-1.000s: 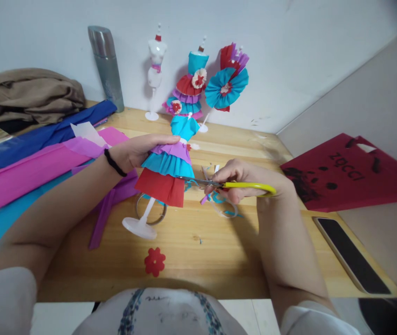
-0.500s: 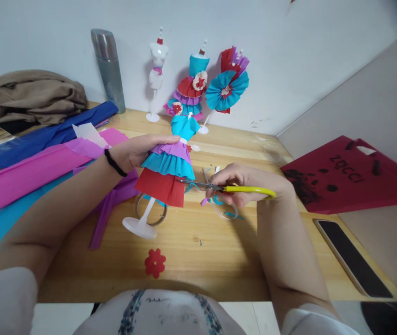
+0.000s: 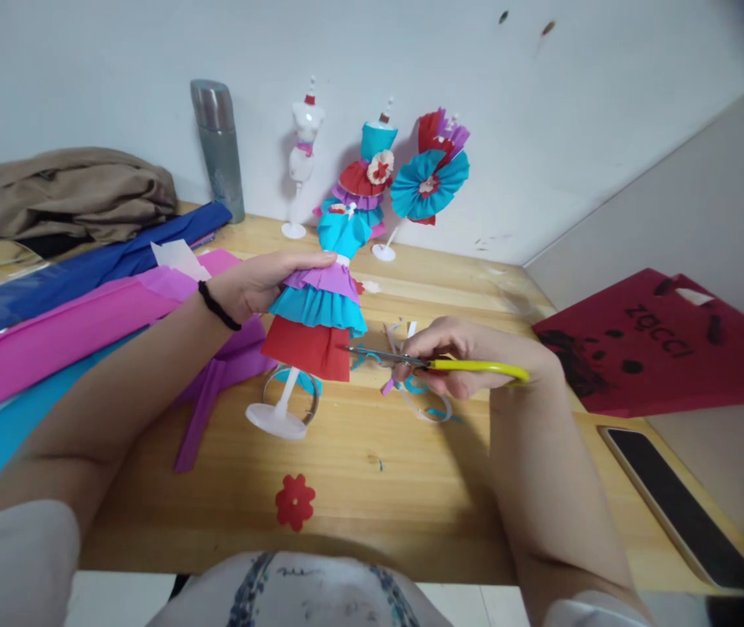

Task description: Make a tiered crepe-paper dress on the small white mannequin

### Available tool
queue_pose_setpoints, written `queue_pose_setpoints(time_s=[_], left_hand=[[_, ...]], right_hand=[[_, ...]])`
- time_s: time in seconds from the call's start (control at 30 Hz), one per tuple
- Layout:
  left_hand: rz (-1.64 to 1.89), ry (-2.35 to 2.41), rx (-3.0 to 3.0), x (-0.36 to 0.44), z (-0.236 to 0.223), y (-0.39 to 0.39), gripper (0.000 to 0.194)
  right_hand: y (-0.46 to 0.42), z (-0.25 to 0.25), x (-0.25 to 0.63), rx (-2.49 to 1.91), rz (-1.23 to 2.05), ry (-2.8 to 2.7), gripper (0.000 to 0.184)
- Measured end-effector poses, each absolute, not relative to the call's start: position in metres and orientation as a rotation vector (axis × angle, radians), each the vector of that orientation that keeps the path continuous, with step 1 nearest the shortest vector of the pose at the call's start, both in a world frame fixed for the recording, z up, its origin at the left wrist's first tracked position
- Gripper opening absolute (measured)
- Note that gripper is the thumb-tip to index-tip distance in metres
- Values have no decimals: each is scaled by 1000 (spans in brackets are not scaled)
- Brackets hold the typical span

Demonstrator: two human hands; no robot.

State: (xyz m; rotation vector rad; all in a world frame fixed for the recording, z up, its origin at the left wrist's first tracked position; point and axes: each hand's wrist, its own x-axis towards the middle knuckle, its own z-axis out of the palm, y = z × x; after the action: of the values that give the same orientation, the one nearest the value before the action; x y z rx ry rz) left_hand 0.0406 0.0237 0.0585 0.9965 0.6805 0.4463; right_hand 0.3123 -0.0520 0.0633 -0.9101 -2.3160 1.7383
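- And here, at the centre of the frame, a small white plastic dress form is grasped around its waist by the left hand, seemingly so the ruffled blue, lilac and red paper dress is steadied without its lower layers being covered.
- The form is tilted, skirt turned toward the right hand, presumably for easier reach; whether its base is touching the table cannot be told.
- By that right hand the yellow-handled metal scissors are gripped, tips pointed at the red layer's edge; contact cannot be made out.
- Just below, curled paper scraps are strewn on the pale wooden table.
- At lower centre, a red paper flower is laid flat, apart from the blades.
- At left, long pink crepe paper is stretched out, probably within reach.
- At upper centre, a pleated blue paper rosette is displayed on another form, out of the way.
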Motion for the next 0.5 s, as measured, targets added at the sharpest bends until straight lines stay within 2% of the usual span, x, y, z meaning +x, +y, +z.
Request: queue_pose_setpoints(time_s=[0.1,0.23,0.5], left_hand=[[456,668,992,40,57,25,32],[453,624,976,38,55,27,35],[479,555,982,38,57,25,36]], right_hand=[[-53,63,312,-874,1751,-2281,78],[-52,63,313,-856,1741,-2283,76],[-49,64,315,-858,1653,-2322,58]])
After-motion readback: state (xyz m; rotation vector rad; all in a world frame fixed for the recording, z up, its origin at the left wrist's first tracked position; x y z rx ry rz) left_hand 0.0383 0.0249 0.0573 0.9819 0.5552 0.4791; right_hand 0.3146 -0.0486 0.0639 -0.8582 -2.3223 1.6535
